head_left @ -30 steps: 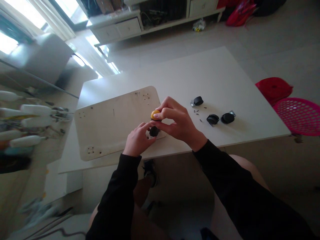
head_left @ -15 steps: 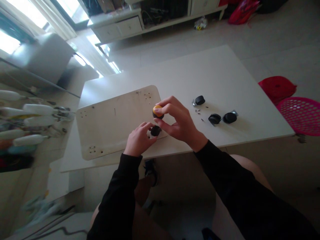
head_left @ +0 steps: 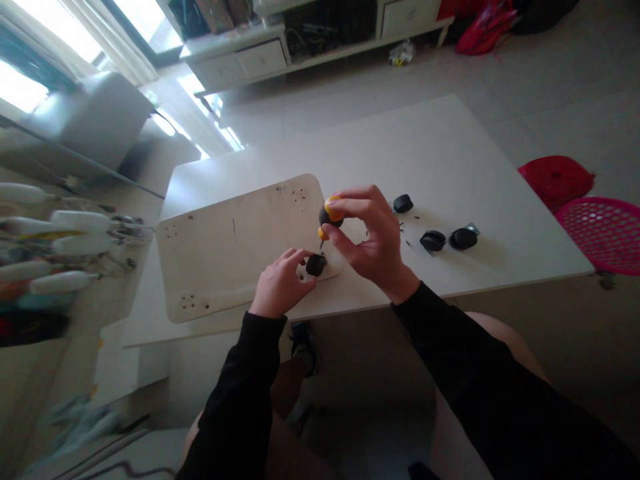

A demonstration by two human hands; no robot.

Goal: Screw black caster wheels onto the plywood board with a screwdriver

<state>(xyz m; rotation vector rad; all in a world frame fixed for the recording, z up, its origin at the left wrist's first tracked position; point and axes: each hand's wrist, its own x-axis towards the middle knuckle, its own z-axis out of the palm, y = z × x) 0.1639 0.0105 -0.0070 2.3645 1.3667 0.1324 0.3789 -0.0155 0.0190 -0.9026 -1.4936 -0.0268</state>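
Observation:
A pale rectangular board with rounded corners and groups of small holes lies on the white table. At its near right corner stands a black caster wheel, pinched between the fingers and thumb of my left hand. My right hand grips a stubby screwdriver with a yellow and black handle. Its short metal shaft points down beside the caster; whether the tip touches a screw is too small to tell.
To the right on the white table lie a caster, two more casters close together, and several small dark screws. Beyond the table's right edge is a pink perforated seat. A white cabinet stands behind.
My right hand has shifted to the right and tilted the screwdriver, so its shaft now shows. My left hand stays on the caster.

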